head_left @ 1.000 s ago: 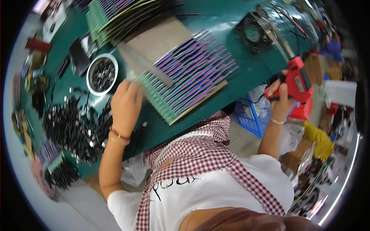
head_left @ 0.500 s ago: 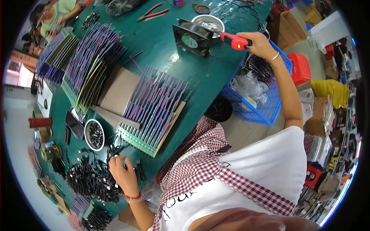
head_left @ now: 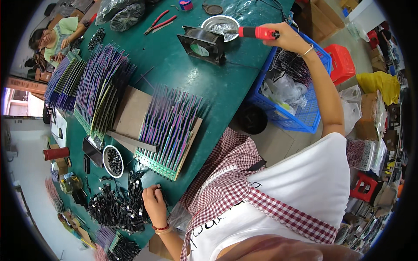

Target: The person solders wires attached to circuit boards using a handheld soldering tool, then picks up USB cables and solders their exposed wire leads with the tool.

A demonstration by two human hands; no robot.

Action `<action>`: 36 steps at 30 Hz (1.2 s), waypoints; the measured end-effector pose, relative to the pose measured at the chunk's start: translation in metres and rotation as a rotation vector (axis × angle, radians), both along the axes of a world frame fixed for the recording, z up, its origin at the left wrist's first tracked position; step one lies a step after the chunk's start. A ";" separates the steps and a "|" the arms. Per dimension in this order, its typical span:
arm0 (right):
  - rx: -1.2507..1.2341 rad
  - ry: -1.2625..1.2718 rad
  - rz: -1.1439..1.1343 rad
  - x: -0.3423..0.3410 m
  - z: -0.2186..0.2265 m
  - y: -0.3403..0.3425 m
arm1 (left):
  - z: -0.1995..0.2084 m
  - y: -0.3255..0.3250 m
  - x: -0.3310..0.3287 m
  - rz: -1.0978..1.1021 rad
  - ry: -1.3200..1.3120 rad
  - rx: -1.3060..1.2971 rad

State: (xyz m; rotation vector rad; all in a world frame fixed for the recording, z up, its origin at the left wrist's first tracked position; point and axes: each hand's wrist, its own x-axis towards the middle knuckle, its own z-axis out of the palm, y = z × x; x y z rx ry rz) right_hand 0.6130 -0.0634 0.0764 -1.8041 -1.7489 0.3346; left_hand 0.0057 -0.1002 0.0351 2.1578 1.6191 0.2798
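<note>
My right hand grips a red and black soldering gun. Its front end points left, at the rim of a round metal bowl holding silvery, crumpled-looking stuff. Just in front of the bowl stands a square black fan. My left hand is low by the near table edge, its fingers curled; what they hold, if anything, is too small to make out. Beside it lies a heap of black cables. Farther off, green circuit strips with purple wire-like rows rest on cardboard under a flat metal bar.
A white bowl of small black parts sits left of the strips. More strip stacks stand behind. Red-handled pliers lie at the far side. A blue crate with plastic bags is below the table's right edge. Another person sits far left.
My right hand has brought the soldering gun up to the bowl, its front now over the rim. My left hand has drawn back from the cable heap toward the table edge. The view has shifted.
</note>
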 end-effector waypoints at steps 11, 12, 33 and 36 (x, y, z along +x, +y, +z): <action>-0.109 0.582 -0.245 -0.008 -0.014 0.002 | -0.006 -0.006 -0.012 0.194 -0.132 -0.082; -0.107 0.584 -0.246 -0.009 -0.013 0.003 | -0.005 -0.007 -0.014 0.300 -0.271 -0.160; 0.123 1.513 -0.069 -0.074 0.023 -0.045 | 0.020 0.016 0.001 0.164 -0.862 -0.292; 0.069 1.582 0.061 -0.139 0.029 -0.029 | 0.020 0.018 -0.002 0.241 -0.674 -0.266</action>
